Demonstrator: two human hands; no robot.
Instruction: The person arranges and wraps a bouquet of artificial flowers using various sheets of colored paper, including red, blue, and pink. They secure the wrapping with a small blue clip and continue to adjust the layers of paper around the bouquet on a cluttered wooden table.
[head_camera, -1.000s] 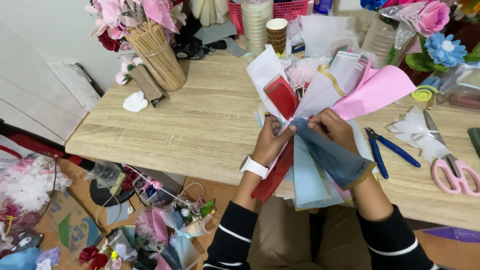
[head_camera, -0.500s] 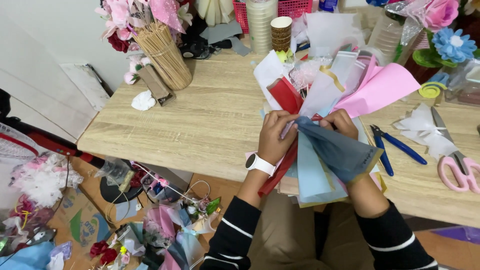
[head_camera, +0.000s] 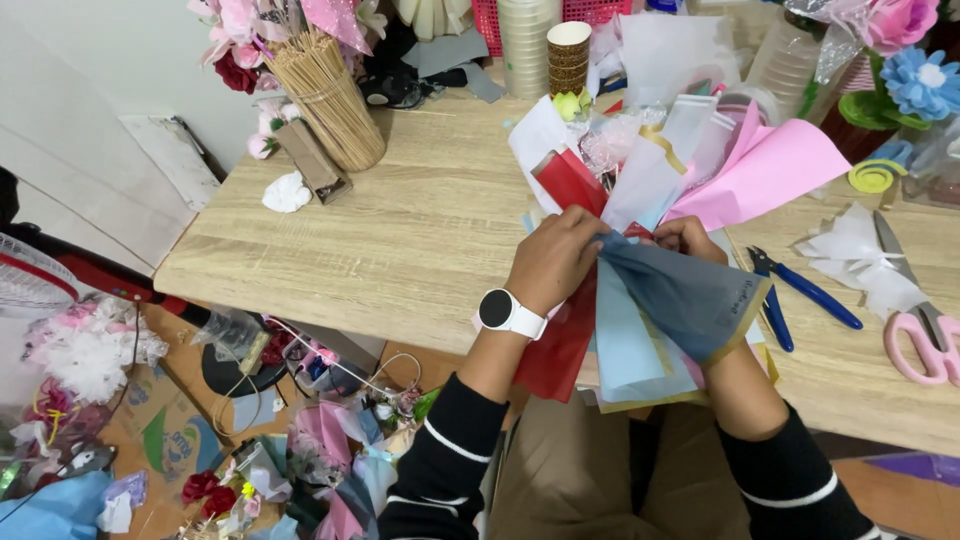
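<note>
Desk (head_camera: 400, 230) of pale wood carries the work, with blue pliers (head_camera: 800, 290) and pink scissors (head_camera: 925, 345) lying off to the right. Layered wrapping sheets (head_camera: 690, 190), red, pink, white and blue, already fan out over its near edge; the gathered neck looks not yet tied. Left hand (head_camera: 555, 262) pinches that neck closed, while right hand (head_camera: 690, 240) grips the grey-blue sheet (head_camera: 685, 295).

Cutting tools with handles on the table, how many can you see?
2. The blue-handled pliers lie on the table just right of the paper bundle that both hands hold. The pink-handled scissors lie farther right, at the picture's edge. Others may be hidden under the paper.
</note>
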